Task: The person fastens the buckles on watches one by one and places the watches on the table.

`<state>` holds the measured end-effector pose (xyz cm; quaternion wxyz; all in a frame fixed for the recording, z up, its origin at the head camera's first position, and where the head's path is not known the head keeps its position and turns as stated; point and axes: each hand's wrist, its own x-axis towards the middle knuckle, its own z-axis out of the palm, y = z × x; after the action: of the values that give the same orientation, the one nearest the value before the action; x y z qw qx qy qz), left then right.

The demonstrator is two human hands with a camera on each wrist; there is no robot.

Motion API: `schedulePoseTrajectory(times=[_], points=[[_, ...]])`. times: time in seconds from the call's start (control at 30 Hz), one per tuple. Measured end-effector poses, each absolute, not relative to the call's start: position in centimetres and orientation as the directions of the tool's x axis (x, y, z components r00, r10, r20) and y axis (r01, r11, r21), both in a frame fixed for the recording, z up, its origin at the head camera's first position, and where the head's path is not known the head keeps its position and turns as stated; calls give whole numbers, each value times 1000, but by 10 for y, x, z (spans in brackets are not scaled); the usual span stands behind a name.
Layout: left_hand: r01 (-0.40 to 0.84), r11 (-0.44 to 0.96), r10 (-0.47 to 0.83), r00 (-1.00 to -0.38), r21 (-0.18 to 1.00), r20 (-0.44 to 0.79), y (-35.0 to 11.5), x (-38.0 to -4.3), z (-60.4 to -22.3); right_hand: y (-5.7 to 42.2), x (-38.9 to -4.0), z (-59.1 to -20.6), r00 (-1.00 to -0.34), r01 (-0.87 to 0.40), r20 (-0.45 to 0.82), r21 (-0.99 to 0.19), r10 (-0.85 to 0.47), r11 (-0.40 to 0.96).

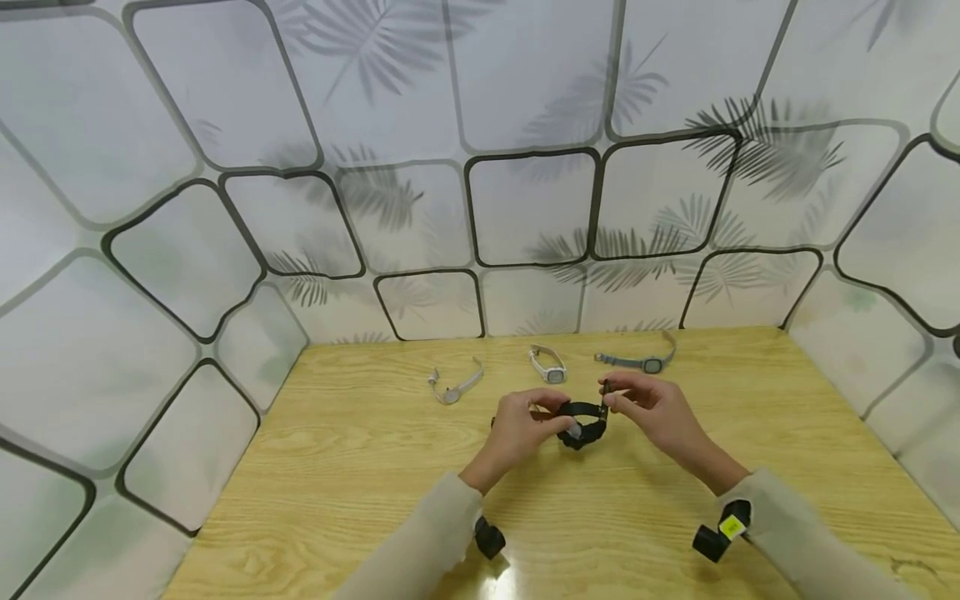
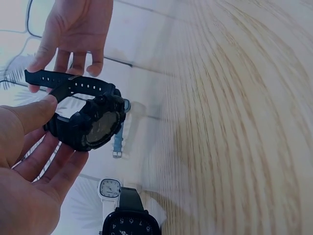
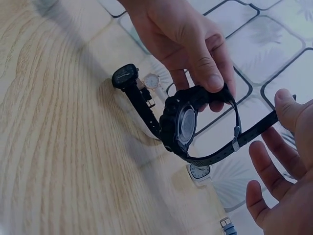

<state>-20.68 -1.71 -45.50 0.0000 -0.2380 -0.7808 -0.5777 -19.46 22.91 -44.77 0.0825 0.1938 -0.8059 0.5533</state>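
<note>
A chunky black wristwatch [image 1: 581, 435] is held up over the table between both hands, its strap looped through the buckle [image 3: 236, 139]. My left hand [image 1: 517, 429] pinches the buckle-side strap near the case, thumb on top. With thumb and fingers, my right hand [image 1: 651, 408] grips the free tail of the strap [image 2: 41, 77]. In the left wrist view the watch's dark face [image 2: 101, 128] is turned toward the table side; the right wrist view shows its metal case back [image 3: 187, 126]. A second black watch [image 3: 125, 77] with a squarish face lies beyond, mostly hidden by my left hand in the head view.
Behind the hands lie a white watch with a round dial [image 1: 452, 395], a white watch with a squarish face [image 1: 553, 375] and a blue-grey watch [image 1: 652, 365]. The wooden table [image 1: 337, 467] meets patterned cloth walls [image 1: 532, 208] at its back and sides.
</note>
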Motion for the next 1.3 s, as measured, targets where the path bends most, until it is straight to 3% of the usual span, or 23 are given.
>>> schedulePoseTrajectory(times=[0.33, 0.57, 0.8, 1.3], points=[[323, 193, 392, -891, 926, 229, -17, -206, -454, 225, -192, -453, -920, -385, 323, -852, -221, 356], [354, 236, 429, -873, 905, 230, -18, -207, -452, 226, -194, -450, -867, -498, 402, -685, -294, 531], [376, 280, 447, -865, 884, 226, -20, -209, -451, 224, -196, -445, -814, -581, 418, -574, -403, 577], [406, 333, 465, -856, 851, 226, -20, -209, -452, 211, -191, -449, -819, -574, 372, -542, -438, 613]])
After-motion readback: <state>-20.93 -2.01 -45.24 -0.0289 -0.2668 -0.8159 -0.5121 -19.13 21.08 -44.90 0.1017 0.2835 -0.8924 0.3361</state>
